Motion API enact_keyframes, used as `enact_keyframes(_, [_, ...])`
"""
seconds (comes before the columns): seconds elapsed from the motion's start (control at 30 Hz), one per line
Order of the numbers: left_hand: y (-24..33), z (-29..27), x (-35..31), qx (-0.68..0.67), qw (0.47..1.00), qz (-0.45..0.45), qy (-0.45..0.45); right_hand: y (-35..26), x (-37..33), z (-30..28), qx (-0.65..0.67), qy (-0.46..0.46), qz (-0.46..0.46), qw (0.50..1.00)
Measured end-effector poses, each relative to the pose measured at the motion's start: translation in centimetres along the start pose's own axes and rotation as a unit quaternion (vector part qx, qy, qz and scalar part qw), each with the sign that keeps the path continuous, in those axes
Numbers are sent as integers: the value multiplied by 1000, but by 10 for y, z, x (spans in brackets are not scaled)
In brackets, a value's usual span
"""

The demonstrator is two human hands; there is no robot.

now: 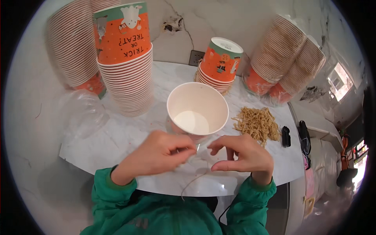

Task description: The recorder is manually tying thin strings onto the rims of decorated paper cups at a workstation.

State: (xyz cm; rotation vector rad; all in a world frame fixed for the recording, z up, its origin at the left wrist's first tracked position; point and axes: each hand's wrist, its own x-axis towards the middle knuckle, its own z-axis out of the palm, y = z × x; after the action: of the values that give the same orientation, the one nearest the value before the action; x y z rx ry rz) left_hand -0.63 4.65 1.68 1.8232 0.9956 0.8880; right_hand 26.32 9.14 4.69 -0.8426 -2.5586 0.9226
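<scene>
Near the table's front edge, my left hand (162,152) is closed in a pinch, its fingertips at one end of a thin tan string (192,181). The string curves below the hands and trails toward the table's edge. Facing it, my right hand (243,154) is open, thumb and forefinger apart, with nothing plainly between them. Just beyond both hands stands a large white-lined paper bucket (197,107), mouth up. A tangled pile of tan strings (257,124) lies to the right of the bucket.
A tall stack of orange paper buckets (124,74) stands upside down at the left, near crumpled clear plastic (85,111). A shorter stack (221,64) sits behind the bucket. Wrapped bucket stacks (276,55) line the back right. A small black object (286,136) lies at right.
</scene>
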Motion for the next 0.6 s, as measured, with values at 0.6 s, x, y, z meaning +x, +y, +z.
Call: enact_keyframes(0.6, [-5,-1,5,42,995,41,81,-6,18,36,279,102,138,945])
